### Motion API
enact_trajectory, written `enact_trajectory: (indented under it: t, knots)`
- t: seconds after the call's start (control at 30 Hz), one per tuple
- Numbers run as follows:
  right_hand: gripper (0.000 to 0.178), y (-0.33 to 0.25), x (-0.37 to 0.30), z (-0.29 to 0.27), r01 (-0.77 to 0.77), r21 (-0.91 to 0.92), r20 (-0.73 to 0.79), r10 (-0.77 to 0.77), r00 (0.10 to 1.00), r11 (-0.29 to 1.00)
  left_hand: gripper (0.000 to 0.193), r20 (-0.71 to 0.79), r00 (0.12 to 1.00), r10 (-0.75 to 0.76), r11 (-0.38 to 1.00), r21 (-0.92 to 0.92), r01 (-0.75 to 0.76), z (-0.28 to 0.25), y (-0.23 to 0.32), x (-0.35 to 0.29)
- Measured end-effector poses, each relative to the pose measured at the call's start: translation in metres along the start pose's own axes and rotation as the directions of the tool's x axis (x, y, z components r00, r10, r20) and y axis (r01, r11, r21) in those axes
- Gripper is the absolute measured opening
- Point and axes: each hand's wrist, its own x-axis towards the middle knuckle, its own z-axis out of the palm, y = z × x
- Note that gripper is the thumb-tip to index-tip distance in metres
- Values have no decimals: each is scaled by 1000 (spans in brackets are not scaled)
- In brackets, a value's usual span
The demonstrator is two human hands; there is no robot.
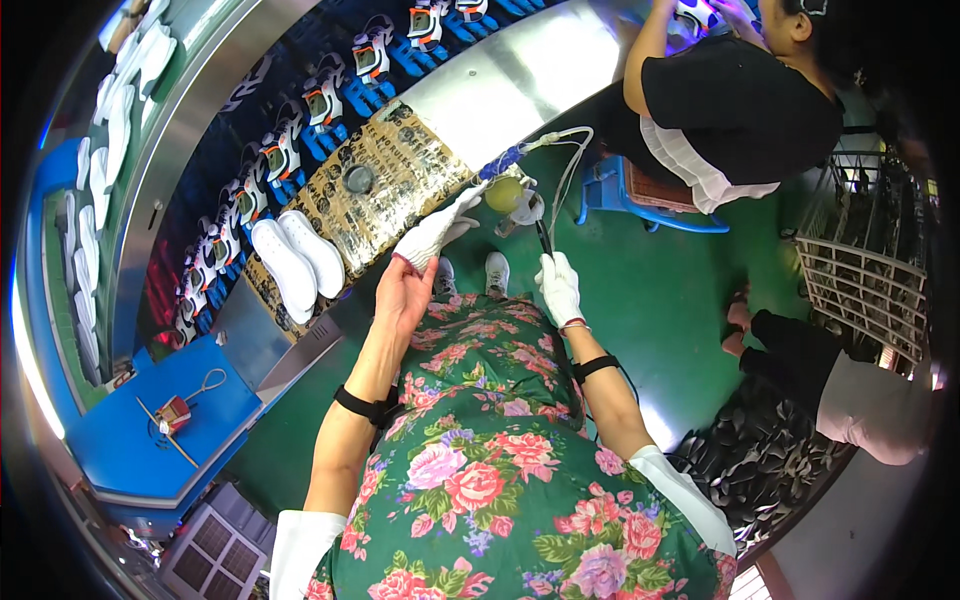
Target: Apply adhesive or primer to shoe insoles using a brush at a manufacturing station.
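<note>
Green floor [690, 260] lies below. Left hand [403, 295] grips a white glove [435, 236] extending forward; gloved right hand [560, 288] is clenched around a dark handle [544, 237]. White insoles [284, 268] lie left of both, blue-wrapped cable [503, 162] ahead.

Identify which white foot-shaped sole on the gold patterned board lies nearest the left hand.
The right-side white sole; its left-side partner lies farther from the left hand.

From the right hand [560, 290], I have passage over the floor [680, 270] at 3 o'clock; tube [571, 180] at 12 and stool [650, 188] at 1 obstruct. Left hand [405, 297]: soles [283, 268] obstruct between 9 and 10.
</note>
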Motion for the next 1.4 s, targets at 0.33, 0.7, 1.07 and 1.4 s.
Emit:
enact_trajectory:
  t: [0.33,0.7,1.07,1.4]
  knots:
    - [28,-9,-11,8,-13,39,-8,14,1000,999,33,86,996,-26,1000,10,25,-14,1,-3]
    - [29,1,-12,19,-26,78,-23,28,999,997,38,225,973,40,944,310,-111,-20,5,-11]
    - [29,9,-13,21,-15,56,-52,18,998,998,29,168,986,2,973,228,-41,-17,8,-11]
    - [29,2,-14,20,2,50,-59,1,998,999,26,166,983,-85,889,458,-1,-27,-10,8]
